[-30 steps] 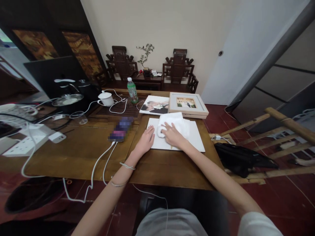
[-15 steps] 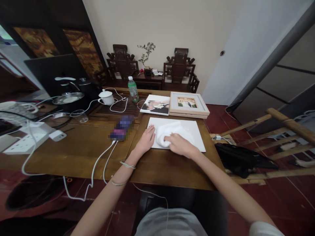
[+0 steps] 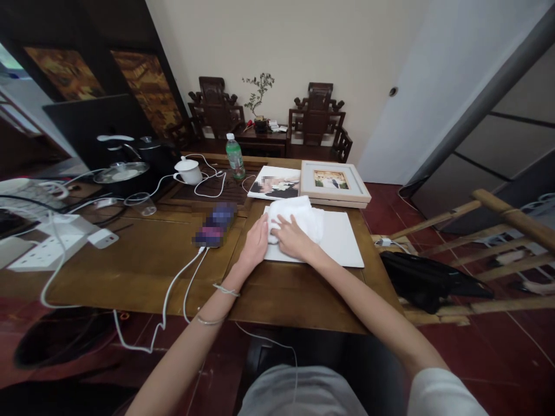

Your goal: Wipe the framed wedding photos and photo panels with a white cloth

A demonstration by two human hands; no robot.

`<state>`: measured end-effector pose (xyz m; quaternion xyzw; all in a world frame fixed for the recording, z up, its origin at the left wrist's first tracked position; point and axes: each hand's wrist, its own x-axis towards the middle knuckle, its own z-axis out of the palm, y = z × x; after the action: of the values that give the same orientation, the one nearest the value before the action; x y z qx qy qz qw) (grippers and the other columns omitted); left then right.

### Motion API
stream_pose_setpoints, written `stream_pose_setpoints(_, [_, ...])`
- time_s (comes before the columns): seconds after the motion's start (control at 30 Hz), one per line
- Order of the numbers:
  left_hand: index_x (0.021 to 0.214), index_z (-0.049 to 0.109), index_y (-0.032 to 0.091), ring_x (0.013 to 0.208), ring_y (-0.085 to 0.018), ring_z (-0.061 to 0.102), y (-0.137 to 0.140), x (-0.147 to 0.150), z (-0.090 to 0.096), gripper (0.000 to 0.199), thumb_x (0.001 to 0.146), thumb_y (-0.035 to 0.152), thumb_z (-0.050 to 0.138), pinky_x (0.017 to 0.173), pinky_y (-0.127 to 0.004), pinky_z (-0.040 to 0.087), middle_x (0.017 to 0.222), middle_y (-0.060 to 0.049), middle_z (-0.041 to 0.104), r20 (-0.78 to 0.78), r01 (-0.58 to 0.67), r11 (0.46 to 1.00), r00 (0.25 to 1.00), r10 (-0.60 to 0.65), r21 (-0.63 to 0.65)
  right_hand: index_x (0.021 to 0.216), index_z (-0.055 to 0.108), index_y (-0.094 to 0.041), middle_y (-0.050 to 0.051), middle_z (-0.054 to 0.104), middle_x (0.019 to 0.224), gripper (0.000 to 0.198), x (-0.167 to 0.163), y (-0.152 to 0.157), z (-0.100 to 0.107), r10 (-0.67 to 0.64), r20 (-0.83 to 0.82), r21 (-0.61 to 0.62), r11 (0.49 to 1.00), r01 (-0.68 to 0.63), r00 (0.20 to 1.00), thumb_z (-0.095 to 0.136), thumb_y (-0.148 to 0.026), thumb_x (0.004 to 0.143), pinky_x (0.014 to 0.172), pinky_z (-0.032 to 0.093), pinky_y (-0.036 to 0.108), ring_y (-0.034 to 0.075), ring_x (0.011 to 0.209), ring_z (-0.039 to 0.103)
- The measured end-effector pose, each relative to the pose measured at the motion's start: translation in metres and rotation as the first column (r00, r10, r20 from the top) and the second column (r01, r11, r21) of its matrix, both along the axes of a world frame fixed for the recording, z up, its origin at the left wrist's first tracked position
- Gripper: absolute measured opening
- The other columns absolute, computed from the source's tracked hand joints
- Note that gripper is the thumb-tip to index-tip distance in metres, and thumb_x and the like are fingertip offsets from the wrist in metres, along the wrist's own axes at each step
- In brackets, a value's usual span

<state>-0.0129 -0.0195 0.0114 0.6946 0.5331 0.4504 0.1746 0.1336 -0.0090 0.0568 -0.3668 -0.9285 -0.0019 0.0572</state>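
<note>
A thin white rectangular panel (image 3: 342,240) lies flat on the wooden table. My right hand (image 3: 292,236) holds a folded, fluffy white cloth (image 3: 295,209) against the panel's left part, its fingers spaced and bent into the fabric. The cloth overhangs the panel's far edge and hides much of its left half. My left hand (image 3: 256,240) rests along the panel's left edge with fingers straight and close together, holding nothing. Its fingertips are right beside the cloth; whether they touch it I cannot tell.
Behind the panel are a photo print (image 3: 275,183) and stacked wooden picture frames (image 3: 333,180). A green-labelled bottle (image 3: 235,159), lidded white cup (image 3: 188,171), phone (image 3: 215,225), plastic cup (image 3: 141,204), power strip (image 3: 52,242) and white cables occupy the left. A bamboo rack (image 3: 511,222) stands right.
My right hand has slid the cloth left and away from me across the panel, and its fingers have spread. My left hand has turned more onto its side at the left edge.
</note>
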Motion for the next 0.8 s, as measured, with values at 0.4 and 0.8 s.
stream_pose_setpoints(0.4, [0.129, 0.054, 0.013, 0.133, -0.022, 0.042, -0.001, 0.004, 0.0, 0.052, 0.099, 0.039, 0.019, 0.113, -0.043, 0.031, 0.138, -0.011, 0.052, -0.032, 0.07, 0.994, 0.997, -0.073, -0.086, 0.081, 0.061, -0.019, 0.004, 0.067, 0.08, 0.034, 0.041, -0.056, 0.034, 0.268, -0.055, -0.311, 0.911, -0.271, 0.962, 0.039, 0.002, 0.065, 0.091, 0.04, 0.036, 0.019, 0.081, 0.061])
stream_pose_setpoints(0.8, [0.129, 0.05, 0.011, 0.137, -0.027, 0.034, 0.004, 0.001, -0.019, 0.042, 0.094, 0.028, 0.036, 0.111, -0.051, 0.029, 0.142, -0.019, 0.045, -0.278, 0.147, 0.988, 0.948, -0.156, -0.054, 0.108, 0.065, -0.014, 0.014, 0.068, 0.104, 0.038, 0.039, 0.026, 0.042, -0.32, 0.026, -0.211, 0.924, 0.318, 0.947, 0.04, -0.011, 0.079, 0.078, 0.041, 0.03, 0.027, 0.095, 0.06])
